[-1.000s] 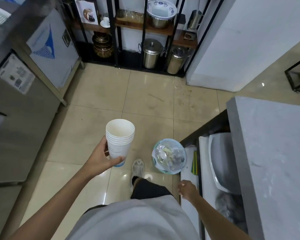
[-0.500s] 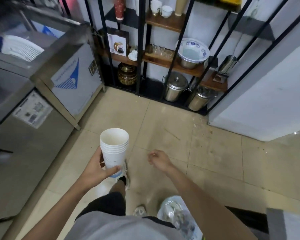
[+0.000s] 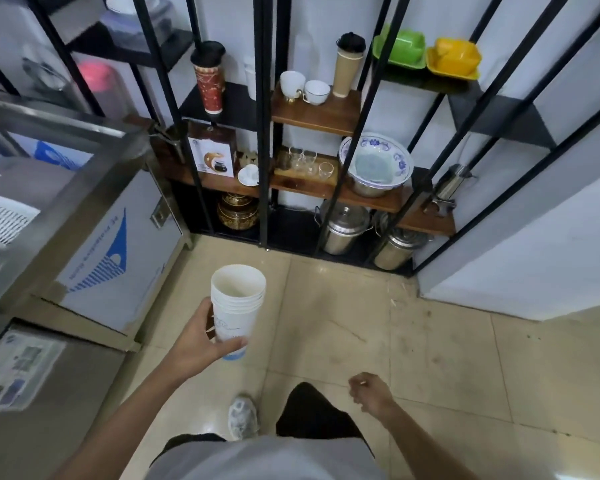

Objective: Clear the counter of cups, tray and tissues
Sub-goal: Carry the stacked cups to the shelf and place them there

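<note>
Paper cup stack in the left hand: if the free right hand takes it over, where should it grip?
Probably the bare upper wall of the paper cup stack, just under the nested rims, coming from its right side. The left hand wraps the lower half from the left; the stack stands upright, and the right hand holds nothing.

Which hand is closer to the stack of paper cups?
Left. The left hand holds the stack of paper cups, fingers wrapped round its lower part. The right hand is empty, apart from the cups, lower and to their right.

The left hand (image 3: 194, 341) is raised with fingers (image 3: 234, 342) curled in a grip; the right hand (image 3: 371, 393) hangs low, loosely curled.
</note>
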